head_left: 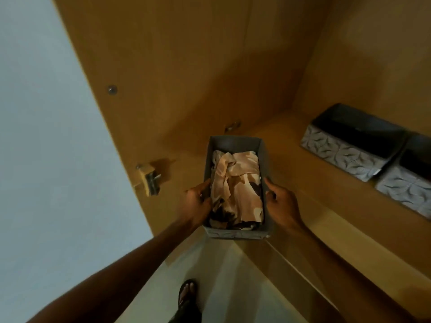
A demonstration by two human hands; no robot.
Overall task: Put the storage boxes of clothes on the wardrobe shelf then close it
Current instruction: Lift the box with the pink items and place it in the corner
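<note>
Wardrobe interior, tan wood, dim light. Wardrobe shelf (pixel 291 164) runs from near right to far left, with a hinge (pixel 149 178) standing out from the left panel (pixel 98 66). No door is in view, so I judge the wardrobe open.

Two patterned boxes (pixel 338 157) sit side by side, touching, at the right of the shelf; their contents are too dark to read. I count these as placed.

Third storage box (pixel 235 233), grey, is in hand at the left of the shelf, well apart from the other two. Folded tan and brown clothes (pixel 235 190) fill it. Its far end is over the shelf and its near end overhangs the front edge. I cannot tell whether the base touches the wood.

Left hand (pixel 197 202) grips the left wall, right hand (pixel 281 202) the right wall, thumbs on the rim.

Left to do, as I judge: seat this box fully, release, close the wardrobe. Whether more boxes wait out of view, I cannot say.
</note>
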